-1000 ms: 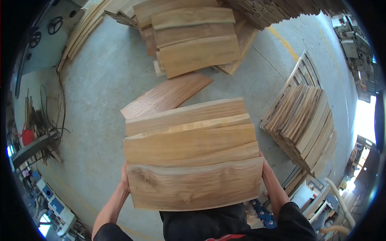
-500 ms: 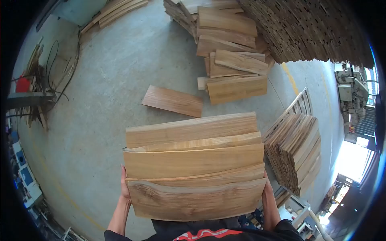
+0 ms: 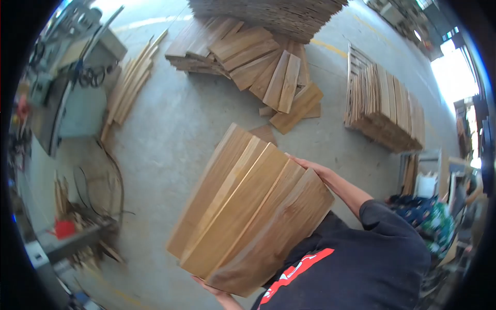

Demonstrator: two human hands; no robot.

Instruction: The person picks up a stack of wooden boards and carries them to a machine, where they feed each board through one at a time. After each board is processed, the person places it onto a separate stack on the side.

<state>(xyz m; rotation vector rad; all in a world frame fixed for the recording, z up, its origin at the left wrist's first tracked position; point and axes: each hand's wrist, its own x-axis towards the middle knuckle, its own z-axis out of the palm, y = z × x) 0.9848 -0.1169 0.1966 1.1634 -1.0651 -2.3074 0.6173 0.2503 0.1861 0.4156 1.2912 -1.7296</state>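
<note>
A bundle of several wooden boards (image 3: 232,206) is held in front of my body, tilted diagonally and fanned so the boards overlap. My right hand (image 3: 306,164) grips its upper right end, fingers partly hidden by the wood. At the lower left end, my left hand (image 3: 214,290) is closed on the boards, most of its fingers hidden underneath. Partly covered by the bundle, a single loose board (image 3: 264,134) lies on the floor beyond it.
Loose boards (image 3: 248,54) lie heaped before a tall stack of planks (image 3: 268,15). On the right stands another board stack (image 3: 385,106). Machinery (image 3: 77,98), long strips (image 3: 135,82) and a red object (image 3: 64,229) are at left. A person in patterned clothing (image 3: 429,222) is at right.
The bundle has turned from level to a steep diagonal, its right end now higher. My view has swung round, bringing the machinery at the left into sight. Both hands still hold the boards.
</note>
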